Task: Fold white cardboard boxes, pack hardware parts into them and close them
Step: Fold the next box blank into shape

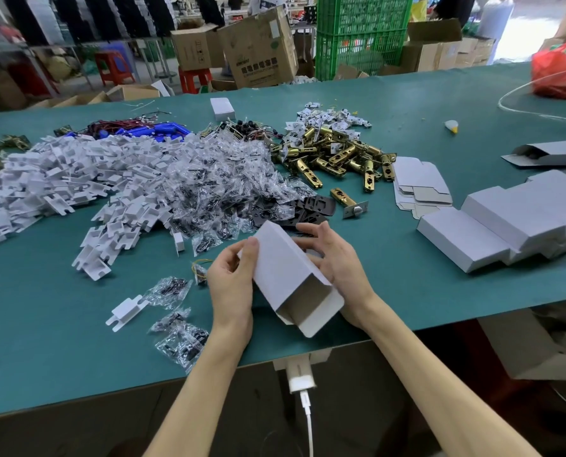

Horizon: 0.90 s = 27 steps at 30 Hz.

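A white cardboard box is held above the green table, its open end with loose flaps toward me and its far end tilted away. My left hand grips its left side, thumb on the top face. My right hand holds the right side, fingers curled round the far edge. Beyond lie piles of white plastic inserts, clear bags of small parts, black plates and brass latches. One brass latch lies apart.
Flat box blanks and closed white boxes sit at the right. Several loose parts bags and one white insert lie near the front edge. Blue cylinders with wires and a red bag lie farther back.
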{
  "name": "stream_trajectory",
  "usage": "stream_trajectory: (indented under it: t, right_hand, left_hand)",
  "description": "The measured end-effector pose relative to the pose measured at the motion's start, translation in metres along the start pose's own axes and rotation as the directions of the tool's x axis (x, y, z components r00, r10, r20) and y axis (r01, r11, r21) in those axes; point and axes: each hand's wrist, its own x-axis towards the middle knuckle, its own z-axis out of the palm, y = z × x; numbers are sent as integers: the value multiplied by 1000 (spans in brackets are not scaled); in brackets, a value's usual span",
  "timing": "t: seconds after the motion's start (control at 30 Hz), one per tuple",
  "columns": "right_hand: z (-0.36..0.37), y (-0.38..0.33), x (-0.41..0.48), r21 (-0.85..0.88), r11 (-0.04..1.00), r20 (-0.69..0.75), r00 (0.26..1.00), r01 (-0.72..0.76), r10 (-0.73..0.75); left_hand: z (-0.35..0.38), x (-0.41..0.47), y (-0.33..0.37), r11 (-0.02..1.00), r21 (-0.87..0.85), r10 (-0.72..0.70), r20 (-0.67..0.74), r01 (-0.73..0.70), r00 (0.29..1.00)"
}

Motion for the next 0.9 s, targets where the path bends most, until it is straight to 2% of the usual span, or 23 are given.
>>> stream_trajectory:
  t: [0.07, 0.13, 0.2, 0.23, 0.3, 0.4, 0.5, 0.6, 0.7, 0.9]
  right_hand:
    - [-1, 1, 0, -58, 998, 80, 996, -32, 37]
    - [-1, 3, -1, -288, 958, 175, 983, 3, 49]
    - [1, 3, -3, -438, 899, 247, 965, 30, 88]
    - [1, 4, -4, -454, 890, 256, 963, 38, 89]
    - [0, 5, -4, -393, 918, 221, 974, 45, 47]
    - [-5, 6, -3, -197, 980, 124, 992, 28, -4]
    - [-7, 7, -2, -177, 984, 72, 997, 33, -20]
    - [-6, 5, -1, -121, 992, -7, 1000, 20, -21]
    - [-8, 3, -1, -19, 999, -143, 989, 26, -28]
    - [-6, 0, -2, 66, 995, -193, 979, 74, -60]
  left_hand:
    - [-3, 3, 0, 998, 2, 60, -142, -61, 988]
    - [-5, 5, 0, 994, 1, 107, -238, -110, 965]
    - [-6, 6, 1, 991, -1, 132, -254, -137, 958]
    - [-5, 6, 1, 990, 5, 137, -238, -140, 961]
    - [-2, 5, 0, 994, -2, 109, -187, -111, 976]
    - [-1, 6, 1, 998, -52, 25, -107, -31, 994]
    - [-2, 8, 0, 998, -70, -8, -113, 0, 994]
    - [-5, 7, 2, 994, -111, 10, -132, -24, 991]
    - [-4, 5, 2, 996, -73, 41, -76, -46, 996]
    - [-2, 0, 4, 998, -7, 57, 75, -57, 996]
